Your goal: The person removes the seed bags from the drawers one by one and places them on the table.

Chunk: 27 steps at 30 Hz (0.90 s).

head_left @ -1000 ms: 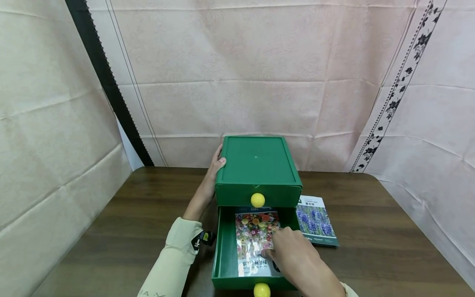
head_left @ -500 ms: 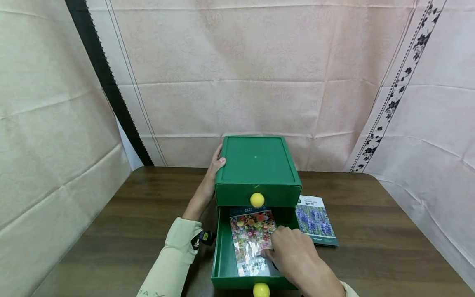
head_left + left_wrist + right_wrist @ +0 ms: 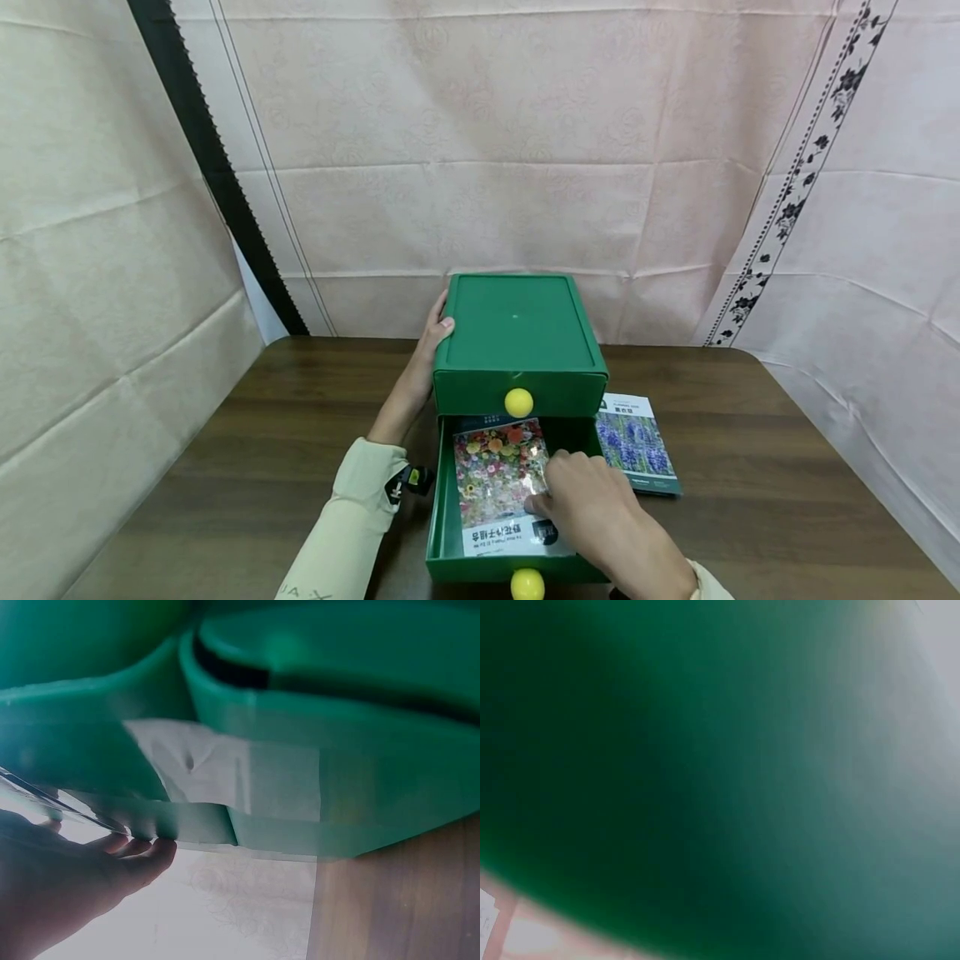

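In the head view a green two-drawer box stands on the table with its lower drawer pulled out. A seed packet with a colourful flower print lies in that drawer, near its left wall. My right hand reaches over the drawer and pinches the packet by its right side; the thumb shows on top, while the other fingertips are hidden. At the box's left side my left hand rests flat against the wall. The left wrist view shows its fingers touching the green plastic. The right wrist view is blurred green.
A second packet with blue flowers lies on the table, right of the box. Yellow ball knobs sit on the upper drawer and the lower one. Clear tape covers part of the box's side. Pale cloth hangs behind.
The flower-print packet has shifted left inside the drawer, tilting and then straightening, and more of its lower right corner shows. Both hands have stayed almost in place.
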Available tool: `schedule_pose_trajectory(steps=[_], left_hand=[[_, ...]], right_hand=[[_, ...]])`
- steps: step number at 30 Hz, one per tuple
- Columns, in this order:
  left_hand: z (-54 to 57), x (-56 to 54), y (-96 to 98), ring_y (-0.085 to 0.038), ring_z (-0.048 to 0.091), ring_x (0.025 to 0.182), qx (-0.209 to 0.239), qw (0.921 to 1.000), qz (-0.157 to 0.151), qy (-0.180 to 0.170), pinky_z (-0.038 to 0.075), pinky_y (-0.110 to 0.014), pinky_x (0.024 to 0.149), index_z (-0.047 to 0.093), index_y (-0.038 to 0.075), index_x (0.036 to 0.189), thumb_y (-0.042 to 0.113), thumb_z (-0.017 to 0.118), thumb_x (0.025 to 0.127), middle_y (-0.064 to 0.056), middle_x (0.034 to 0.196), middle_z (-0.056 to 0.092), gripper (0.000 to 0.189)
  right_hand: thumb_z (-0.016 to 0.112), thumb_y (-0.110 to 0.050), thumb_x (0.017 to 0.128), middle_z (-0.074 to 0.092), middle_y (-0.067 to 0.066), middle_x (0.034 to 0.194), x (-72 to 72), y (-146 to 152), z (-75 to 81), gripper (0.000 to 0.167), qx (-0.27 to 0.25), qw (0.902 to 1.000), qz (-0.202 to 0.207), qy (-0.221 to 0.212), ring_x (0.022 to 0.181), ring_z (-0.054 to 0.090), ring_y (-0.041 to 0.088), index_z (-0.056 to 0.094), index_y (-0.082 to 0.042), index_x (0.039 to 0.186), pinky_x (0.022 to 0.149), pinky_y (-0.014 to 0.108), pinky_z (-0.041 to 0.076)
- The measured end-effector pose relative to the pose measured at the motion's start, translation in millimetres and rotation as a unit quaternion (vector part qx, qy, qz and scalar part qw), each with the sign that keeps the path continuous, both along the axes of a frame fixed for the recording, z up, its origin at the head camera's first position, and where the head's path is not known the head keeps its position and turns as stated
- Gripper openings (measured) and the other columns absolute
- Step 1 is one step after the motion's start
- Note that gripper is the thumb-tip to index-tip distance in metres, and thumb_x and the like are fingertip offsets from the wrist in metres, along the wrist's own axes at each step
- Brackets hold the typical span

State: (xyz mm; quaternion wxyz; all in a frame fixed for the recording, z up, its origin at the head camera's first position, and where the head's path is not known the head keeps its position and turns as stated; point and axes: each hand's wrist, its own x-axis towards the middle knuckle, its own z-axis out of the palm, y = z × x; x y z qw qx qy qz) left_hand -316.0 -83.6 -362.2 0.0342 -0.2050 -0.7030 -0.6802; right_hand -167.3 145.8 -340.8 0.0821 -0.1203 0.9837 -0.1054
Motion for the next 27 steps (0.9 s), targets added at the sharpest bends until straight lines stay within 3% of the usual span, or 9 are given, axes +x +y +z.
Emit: schedule_pose_trajectory(steps=[10, 14, 18, 22, 27], left_hand=[[0.1, -2.0, 1.8, -0.037, 0.011, 0.159, 0.003, 1.0000, -0.006, 0.006, 0.014, -0.072, 0.121, 0.001, 0.027, 0.171, 0.051, 0.034, 0.102, -0.008, 0.176, 0.005, 0.080], [0.6, -1.8, 1.6, -0.038, 0.011, 0.159, 0.003, 1.0000, -0.004, 0.008, 0.014, -0.072, 0.121, 0.002, 0.026, 0.171, 0.050, 0.033, 0.102, -0.009, 0.176, 0.006, 0.080], [0.8, -2.1, 0.9, -0.038, 0.012, 0.159, 0.003, 0.9999, -0.003, 0.009, 0.014, -0.072, 0.121, 0.002, 0.026, 0.171, 0.049, 0.032, 0.102, -0.010, 0.175, 0.006, 0.079], [0.8, -1.6, 0.3, -0.038, 0.011, 0.159, 0.003, 0.9999, -0.005, 0.009, 0.014, -0.072, 0.121, 0.002, 0.028, 0.171, 0.049, 0.032, 0.102, -0.011, 0.175, 0.006, 0.078], [0.8, -0.8, 0.1, -0.038, 0.010, 0.159, 0.001, 1.0000, -0.003, 0.008, 0.013, -0.073, 0.121, 0.003, 0.029, 0.171, 0.050, 0.033, 0.101, -0.010, 0.176, 0.005, 0.078]], right_hand=[[0.079, -0.026, 0.095, 0.040, -0.002, 0.054, -2.6, 12, 10.7, 0.037, -0.106, 0.9912, 0.006, -0.079, 0.047, 0.043, 0.013, 0.065, -0.012, 0.064, 0.050, 0.028, 0.031], [0.076, -0.023, 0.098, 0.053, 0.001, 0.054, -5.5, 17, 13.4, 0.032, -0.156, 0.9823, 0.027, -0.100, 0.045, 0.055, 0.015, 0.071, -0.013, 0.068, 0.049, 0.028, 0.041], [0.070, -0.018, 0.101, 0.061, 0.002, 0.059, -9.1, 23, 15.6, 0.029, -0.193, 0.9731, 0.055, -0.113, 0.046, 0.060, 0.016, 0.072, -0.012, 0.073, 0.048, 0.025, 0.039], [0.066, -0.018, 0.104, 0.056, 0.002, 0.052, -11.9, 27, 15.8, 0.032, -0.220, 0.9654, 0.079, -0.116, 0.043, 0.055, 0.014, 0.067, -0.012, 0.073, 0.046, 0.025, 0.035], [0.062, -0.019, 0.107, 0.046, -0.001, 0.049, -15.5, 31, 15.5, 0.039, -0.241, 0.9604, 0.079, -0.116, 0.041, 0.042, 0.011, 0.061, -0.012, 0.069, 0.045, 0.026, 0.033]])
